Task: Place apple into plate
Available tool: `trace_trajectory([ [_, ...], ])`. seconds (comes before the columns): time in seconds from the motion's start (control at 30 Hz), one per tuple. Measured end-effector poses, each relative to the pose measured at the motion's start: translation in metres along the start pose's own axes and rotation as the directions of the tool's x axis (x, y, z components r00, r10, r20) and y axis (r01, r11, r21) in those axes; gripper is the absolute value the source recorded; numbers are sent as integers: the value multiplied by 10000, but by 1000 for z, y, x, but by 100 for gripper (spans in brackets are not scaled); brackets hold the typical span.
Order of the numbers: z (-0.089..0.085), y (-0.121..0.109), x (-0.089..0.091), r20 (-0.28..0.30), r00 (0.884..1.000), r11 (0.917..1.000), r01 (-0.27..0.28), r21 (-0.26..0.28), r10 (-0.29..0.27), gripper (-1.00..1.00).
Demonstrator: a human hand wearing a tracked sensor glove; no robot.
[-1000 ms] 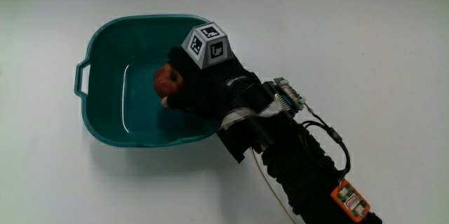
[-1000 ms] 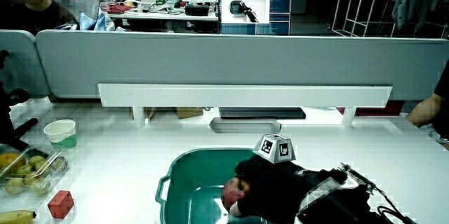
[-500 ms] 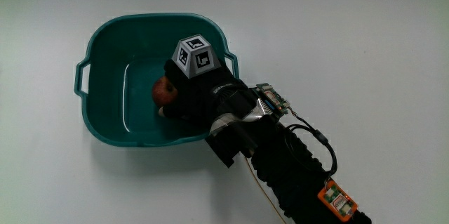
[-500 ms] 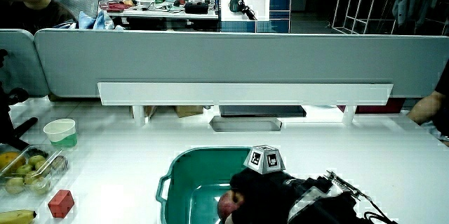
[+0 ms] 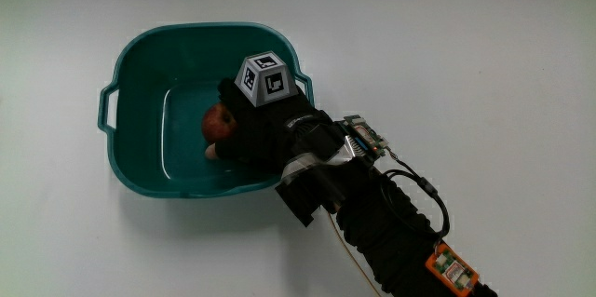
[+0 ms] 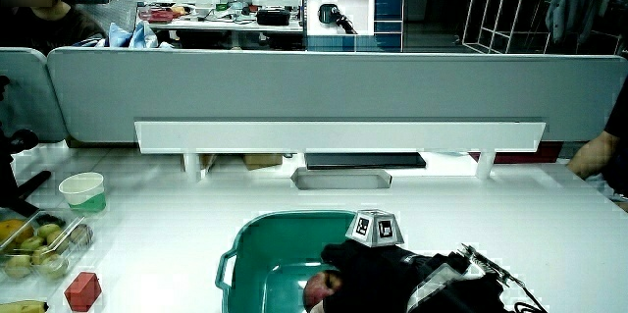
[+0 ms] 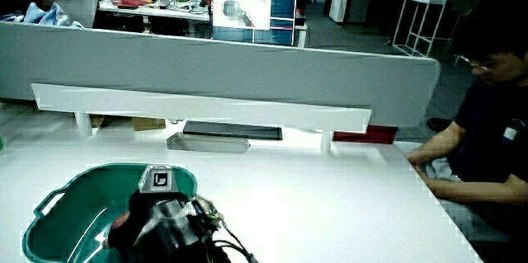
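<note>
Lowered slightly, hand (image 5: 261,125) grips apple (image 5: 220,122) inside basin (image 5: 140,46); placing step, release comes next.

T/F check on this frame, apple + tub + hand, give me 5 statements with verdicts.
1. The hand is inside the teal tub. True.
2. The apple lies on the table beside the tub. False: it is inside the tub, at the hand's fingers.
3. The tub has a handle on its rim. True.
4. In a side view a red block sits inside the tub. False: it is on the table, apart from the tub, near a tray of fruit.
5. The patterned cube lies on the table. False: it sits on the back of the hand.
</note>
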Motion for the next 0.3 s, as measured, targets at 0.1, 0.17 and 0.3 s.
trace_trajectory([
  [0.1,4,-7,0,-383,9992,9997,-130,191,138,-35],
  [0.17,10,-14,-1,-530,9979,9984,-339,451,362,-45],
  [0.3,21,-31,-2,-394,9980,9969,-470,624,495,-65],
])
